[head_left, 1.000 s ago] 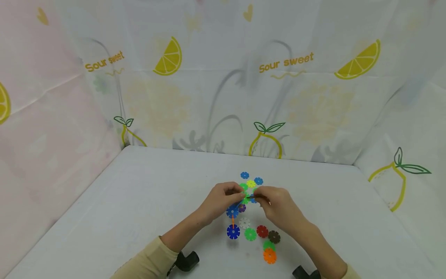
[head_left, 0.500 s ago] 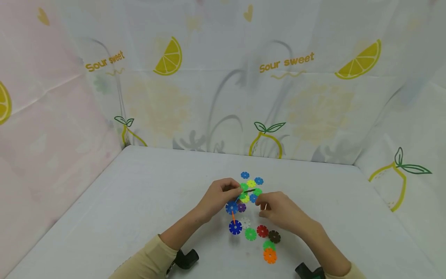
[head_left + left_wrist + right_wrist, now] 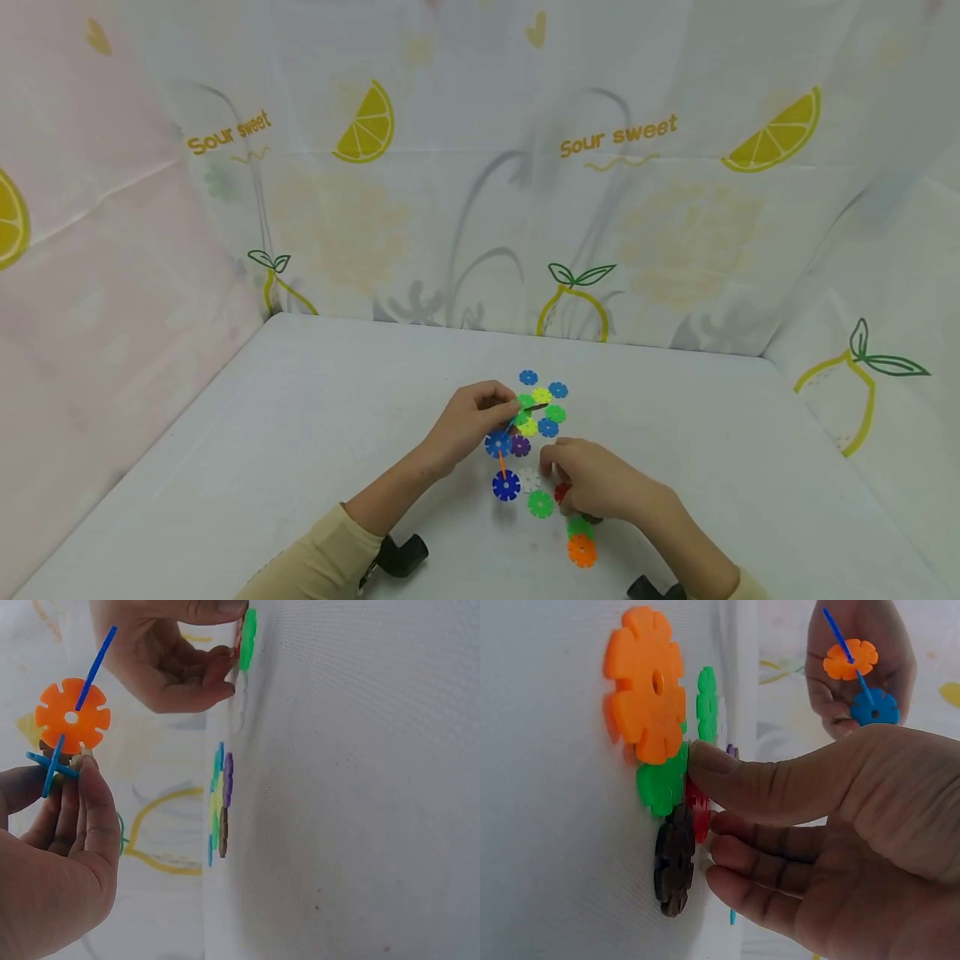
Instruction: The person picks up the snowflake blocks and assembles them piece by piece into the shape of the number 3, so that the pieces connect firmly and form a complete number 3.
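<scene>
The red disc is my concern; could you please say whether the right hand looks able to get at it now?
Probably yes: the right hand is at the red disc, which shows between its thumb and fingers with nothing seen in the way; whether they touch it is unclear.

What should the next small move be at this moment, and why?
The right hand should probably pinch the red disc and lift it from the table: its fingers are right by that disc, while the left hand holds the linked discs raised above the surface.
</scene>
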The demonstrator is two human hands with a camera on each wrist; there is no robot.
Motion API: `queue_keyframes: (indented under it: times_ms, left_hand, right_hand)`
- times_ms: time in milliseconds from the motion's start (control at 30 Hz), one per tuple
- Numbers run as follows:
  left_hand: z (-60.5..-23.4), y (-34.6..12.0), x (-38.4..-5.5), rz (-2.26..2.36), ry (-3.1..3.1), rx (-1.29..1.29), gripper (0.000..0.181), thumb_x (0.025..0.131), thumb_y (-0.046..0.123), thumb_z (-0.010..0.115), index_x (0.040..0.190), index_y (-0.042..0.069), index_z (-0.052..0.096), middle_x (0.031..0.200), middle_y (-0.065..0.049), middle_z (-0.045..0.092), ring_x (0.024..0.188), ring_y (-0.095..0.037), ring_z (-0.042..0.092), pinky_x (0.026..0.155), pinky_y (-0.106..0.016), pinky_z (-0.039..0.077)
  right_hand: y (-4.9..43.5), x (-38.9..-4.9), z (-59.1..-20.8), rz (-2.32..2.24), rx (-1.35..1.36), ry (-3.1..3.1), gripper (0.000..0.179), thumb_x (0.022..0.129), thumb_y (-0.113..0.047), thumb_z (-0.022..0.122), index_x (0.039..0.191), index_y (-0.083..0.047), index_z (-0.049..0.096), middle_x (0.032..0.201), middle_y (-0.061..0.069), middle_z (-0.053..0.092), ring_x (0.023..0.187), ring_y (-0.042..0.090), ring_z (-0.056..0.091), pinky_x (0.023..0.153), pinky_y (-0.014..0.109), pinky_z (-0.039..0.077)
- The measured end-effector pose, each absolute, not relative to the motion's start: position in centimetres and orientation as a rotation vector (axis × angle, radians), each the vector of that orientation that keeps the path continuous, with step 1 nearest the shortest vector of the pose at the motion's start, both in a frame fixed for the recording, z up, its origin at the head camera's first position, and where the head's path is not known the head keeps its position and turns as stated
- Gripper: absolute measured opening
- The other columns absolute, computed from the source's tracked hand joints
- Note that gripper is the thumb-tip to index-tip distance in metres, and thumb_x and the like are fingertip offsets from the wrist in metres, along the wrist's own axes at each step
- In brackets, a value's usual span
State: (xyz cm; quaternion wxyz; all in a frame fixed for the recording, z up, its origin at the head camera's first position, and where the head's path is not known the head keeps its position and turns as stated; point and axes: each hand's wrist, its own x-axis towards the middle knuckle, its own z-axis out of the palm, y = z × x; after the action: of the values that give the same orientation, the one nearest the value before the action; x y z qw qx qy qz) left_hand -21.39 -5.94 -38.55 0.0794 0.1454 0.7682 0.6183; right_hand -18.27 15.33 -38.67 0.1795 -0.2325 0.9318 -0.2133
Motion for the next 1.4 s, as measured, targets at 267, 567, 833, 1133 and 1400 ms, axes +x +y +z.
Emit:
queue_keyframes:
  times_ms: [267, 567, 833, 1133, 1400]
  left_hand:
    - [-38.6, -6.0, -21.3, 1.849, 2.285, 0.436, 0.023, 0.097, 0.026, 0.063, 0.106, 0.005, 0.069, 0.097, -0.009, 0.068, 0.086, -0.012, 0.063, 0.089, -0.031, 0.058]
    - [-38.8, -6.0, -21.5, 1.851, 2.276, 0.444, 0.023, 0.097, 0.026, 0.064, 0.106, 0.005, 0.069, 0.097, -0.009, 0.069, 0.085, -0.012, 0.063, 0.088, -0.030, 0.058]
    - [-38.8, -6.1, -21.5, 1.843, 2.282, 0.456, 0.024, 0.097, 0.027, 0.063, 0.106, 0.006, 0.068, 0.098, -0.009, 0.069, 0.086, -0.013, 0.063, 0.089, -0.031, 0.057]
    - [-38.9, -6.0, -21.6, 1.843, 2.275, 0.457, 0.025, 0.098, 0.027, 0.062, 0.108, 0.004, 0.068, 0.099, -0.010, 0.069, 0.087, -0.014, 0.064, 0.090, -0.031, 0.058]
    - [-38.9, -6.0, -21.5, 1.848, 2.263, 0.461, 0.024, 0.097, 0.026, 0.063, 0.108, 0.005, 0.068, 0.099, -0.010, 0.069, 0.089, -0.017, 0.065, 0.089, -0.031, 0.058]
  right_hand:
    - [15.5, -18.8, -39.2, -0.608, -0.724, 2.697, 0.018, 0.080, 0.000, 0.077, 0.081, -0.016, 0.067, 0.077, -0.007, 0.056, 0.077, 0.014, 0.050, 0.070, 0.027, 0.048]
    - [15.7, -19.3, -38.6, -0.931, -0.888, 2.828, 0.016, 0.082, 0.000, 0.076, 0.075, -0.013, 0.070, 0.074, -0.008, 0.062, 0.067, 0.005, 0.052, 0.063, 0.020, 0.050]
    - [16.2, -19.5, -37.8, -1.221, -0.676, 2.723, 0.004, 0.090, -0.008, 0.071, 0.088, -0.007, 0.074, 0.080, 0.000, 0.071, 0.069, 0.016, 0.062, 0.064, 0.022, 0.054]
    - [16.5, -19.5, -37.5, -1.419, -0.554, 2.743, 0.005, 0.093, -0.008, 0.067, 0.096, -0.006, 0.071, 0.083, 0.008, 0.073, 0.064, 0.014, 0.066, 0.064, 0.022, 0.057]
    - [16.6, -19.6, -37.2, -1.593, -0.487, 2.707, 0.009, 0.094, -0.008, 0.065, 0.101, -0.002, 0.068, 0.077, 0.013, 0.071, 0.060, 0.024, 0.066, 0.060, 0.023, 0.057]
